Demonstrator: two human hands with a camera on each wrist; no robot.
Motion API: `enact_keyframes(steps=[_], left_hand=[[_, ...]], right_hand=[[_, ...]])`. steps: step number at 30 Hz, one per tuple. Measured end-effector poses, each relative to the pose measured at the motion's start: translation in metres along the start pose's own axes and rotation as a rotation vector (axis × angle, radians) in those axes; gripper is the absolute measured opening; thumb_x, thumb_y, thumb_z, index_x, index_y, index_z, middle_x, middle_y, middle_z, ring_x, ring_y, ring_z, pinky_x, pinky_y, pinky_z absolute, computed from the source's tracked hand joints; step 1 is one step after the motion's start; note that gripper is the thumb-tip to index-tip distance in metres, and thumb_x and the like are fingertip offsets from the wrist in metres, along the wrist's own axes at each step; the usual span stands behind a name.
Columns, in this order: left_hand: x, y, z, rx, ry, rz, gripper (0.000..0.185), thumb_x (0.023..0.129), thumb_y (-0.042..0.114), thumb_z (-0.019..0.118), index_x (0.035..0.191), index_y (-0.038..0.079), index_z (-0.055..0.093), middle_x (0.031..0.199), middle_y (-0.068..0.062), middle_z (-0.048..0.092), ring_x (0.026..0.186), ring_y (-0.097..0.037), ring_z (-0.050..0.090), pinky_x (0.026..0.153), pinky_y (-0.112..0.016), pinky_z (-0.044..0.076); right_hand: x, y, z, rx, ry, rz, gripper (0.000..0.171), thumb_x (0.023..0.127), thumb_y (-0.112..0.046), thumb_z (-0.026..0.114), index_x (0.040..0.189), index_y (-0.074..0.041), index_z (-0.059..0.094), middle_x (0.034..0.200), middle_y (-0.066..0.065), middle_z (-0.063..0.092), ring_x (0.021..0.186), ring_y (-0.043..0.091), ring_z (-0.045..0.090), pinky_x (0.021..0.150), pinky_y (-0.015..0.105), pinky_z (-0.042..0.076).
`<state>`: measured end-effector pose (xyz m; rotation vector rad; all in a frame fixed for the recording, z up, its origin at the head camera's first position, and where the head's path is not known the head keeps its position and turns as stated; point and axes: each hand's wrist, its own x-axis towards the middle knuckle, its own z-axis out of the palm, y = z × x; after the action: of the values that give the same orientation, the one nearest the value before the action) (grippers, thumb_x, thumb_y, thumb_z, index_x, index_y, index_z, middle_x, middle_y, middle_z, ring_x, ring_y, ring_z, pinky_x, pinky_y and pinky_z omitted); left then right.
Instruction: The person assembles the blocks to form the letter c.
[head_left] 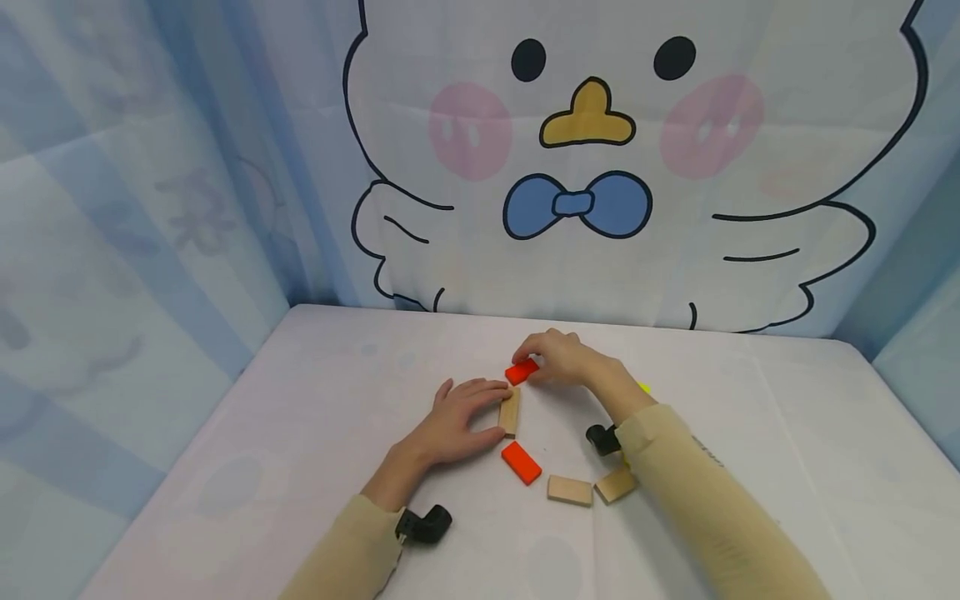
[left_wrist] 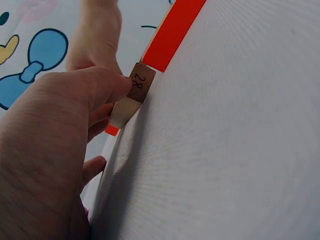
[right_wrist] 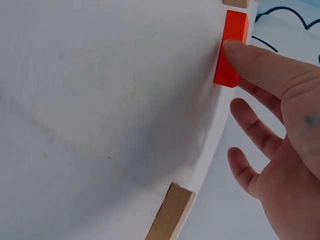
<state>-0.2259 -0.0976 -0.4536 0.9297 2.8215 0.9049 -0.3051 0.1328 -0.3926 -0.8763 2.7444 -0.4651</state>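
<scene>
My left hand (head_left: 497, 410) pinches a plain wooden block (head_left: 510, 412) between thumb and fingers on the white table. In the left wrist view the thumb (left_wrist: 107, 82) presses that block's end, marked "28" (left_wrist: 139, 85). Just beyond it, my right hand (head_left: 534, 367) curls over a red block (head_left: 522, 371) and holds it close to the far end of the wooden block. The right wrist view shows the thumb (right_wrist: 260, 65) against the red block (right_wrist: 231, 47). A second red block (head_left: 521, 462) lies flat near the wooden block's near end.
Two more wooden blocks (head_left: 570, 490) (head_left: 617, 483) lie in front of my right forearm. A bit of something yellow (head_left: 642, 387) peeks out behind the right wrist. A cloth printed with a cartoon bird (head_left: 585, 167) hangs behind the table (head_left: 300, 400).
</scene>
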Motion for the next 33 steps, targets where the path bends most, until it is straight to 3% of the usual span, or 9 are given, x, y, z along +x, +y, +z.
enact_keyframes(steps=[11,33], left_hand=[[0.001,0.0008,0.0021,0.001,-0.006,0.001,0.054,0.094,0.038,0.065,0.145,0.023,0.056,0.151,0.003,0.05,0.143,-0.025,0.035,0.115,-0.065,0.006],[-0.0015,0.004,-0.003,-0.015,0.002,-0.001,0.053,0.094,0.035,0.066,0.144,0.021,0.058,0.15,0.001,0.051,0.143,-0.026,0.036,0.115,-0.066,0.006]], right_hand=[[-0.0022,0.0015,0.0025,-0.017,0.027,0.01,0.025,0.093,-0.014,0.074,0.117,-0.015,0.074,0.121,0.003,0.066,0.113,0.028,0.052,0.098,0.056,0.036],[-0.0036,0.0039,0.0033,-0.01,0.003,0.039,0.025,0.091,-0.015,0.076,0.117,-0.016,0.074,0.118,0.002,0.067,0.112,0.027,0.053,0.099,0.056,0.036]])
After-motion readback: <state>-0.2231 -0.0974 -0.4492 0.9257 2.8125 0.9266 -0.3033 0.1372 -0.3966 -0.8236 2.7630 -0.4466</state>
